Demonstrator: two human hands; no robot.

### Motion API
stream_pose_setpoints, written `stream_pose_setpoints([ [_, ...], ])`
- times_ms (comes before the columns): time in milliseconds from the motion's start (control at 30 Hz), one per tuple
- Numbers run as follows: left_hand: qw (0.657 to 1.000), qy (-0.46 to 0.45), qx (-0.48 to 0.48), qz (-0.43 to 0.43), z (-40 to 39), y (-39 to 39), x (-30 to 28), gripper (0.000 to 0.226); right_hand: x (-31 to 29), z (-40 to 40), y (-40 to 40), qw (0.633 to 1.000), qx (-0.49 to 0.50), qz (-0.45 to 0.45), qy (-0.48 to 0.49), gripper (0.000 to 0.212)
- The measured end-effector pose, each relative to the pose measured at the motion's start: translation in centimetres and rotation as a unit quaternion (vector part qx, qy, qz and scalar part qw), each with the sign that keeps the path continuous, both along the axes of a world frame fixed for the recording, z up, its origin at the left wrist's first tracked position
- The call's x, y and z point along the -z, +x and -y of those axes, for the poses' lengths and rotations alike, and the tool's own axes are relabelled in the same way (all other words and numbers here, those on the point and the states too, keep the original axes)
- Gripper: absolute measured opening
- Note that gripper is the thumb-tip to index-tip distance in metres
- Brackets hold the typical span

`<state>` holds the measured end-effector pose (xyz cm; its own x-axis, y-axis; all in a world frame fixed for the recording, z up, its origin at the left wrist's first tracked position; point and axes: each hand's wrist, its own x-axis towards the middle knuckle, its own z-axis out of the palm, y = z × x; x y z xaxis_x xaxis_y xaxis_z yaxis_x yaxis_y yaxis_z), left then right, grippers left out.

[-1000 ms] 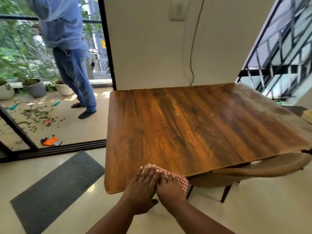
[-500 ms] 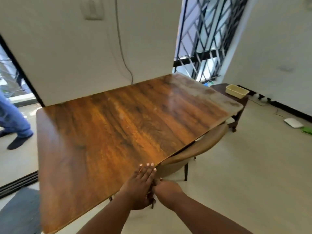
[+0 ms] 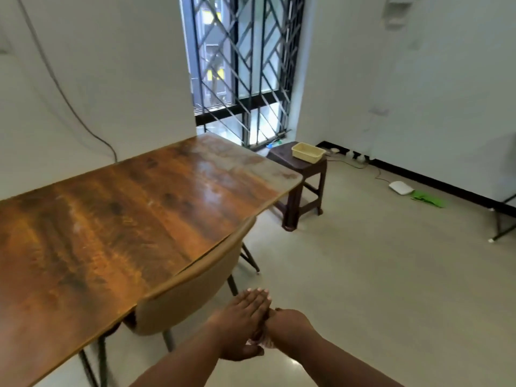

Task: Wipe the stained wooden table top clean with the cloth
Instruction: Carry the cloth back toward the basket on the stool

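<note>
while both hands are held off the counter (image 3: 134,219), over the floor (image 3: 377,275) beside its near edge, the cloth (image 3: 261,340) is pressed between them. only a small checked patch of the cloth shows, at the gap below the left palm and against the right wrist side; the rest is hidden. the left hand (image 3: 243,325) lies flat with its fingers (image 3: 258,296) straight and close together, pointing away from the camera, thumb curled underneath. the right hand (image 3: 287,328) is closed into a narrow grip around the cloth, its fingers hidden behind the left hand.

the counter is a wooden top with dark grain, glossy, with a pale hazy film on its far right corner near the window grille (image 3: 243,71). neither hand touches it. a tan chair (image 3: 192,291) is pushed under the near edge, its backrest just below the top. a dark stool (image 3: 301,185) stands past the far corner, carrying a yellow tray (image 3: 307,153). a white device (image 3: 401,187) and a green item (image 3: 427,199) lie on the floor near the right wall.
</note>
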<state>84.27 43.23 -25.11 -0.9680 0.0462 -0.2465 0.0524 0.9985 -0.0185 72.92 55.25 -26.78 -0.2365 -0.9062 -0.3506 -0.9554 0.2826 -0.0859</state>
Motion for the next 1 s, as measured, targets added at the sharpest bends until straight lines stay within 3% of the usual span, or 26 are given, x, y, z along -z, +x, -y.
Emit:
stream_pose_setpoints([
  [200, 0.999, 0.007, -0.022, 0.026, -3.7, -9.7, 0.6, 0.101, -0.9, -5.9, -9.4, 0.999, -0.007, -0.031, -0.016, 0.041],
  [400, 0.999, 0.008, 0.017, 0.026, -4.1, -18.3, 0.6, 0.102, -1.2, -7.0, -17.2, 0.998, 0.031, -0.045, 0.03, 0.045],
  [567, 0.999, 0.017, 0.036, 0.022, -1.5, -26.6, 0.7, 0.106, -1.8, -4.7, -24.0, 0.997, 0.038, -0.048, 0.051, 0.043],
  [767, 0.996, 0.021, 0.084, -0.008, 2.6, -37.5, -1.9, 0.112, -5.2, 0.0, -32.3, 0.991, 0.126, -0.038, -0.008, 0.055],
  [1000, 0.998, 0.034, 0.028, -0.042, 7.3, -46.4, -2.8, 0.108, -6.8, 4.6, -41.6, 0.988, 0.131, -0.066, -0.044, 0.048],
])
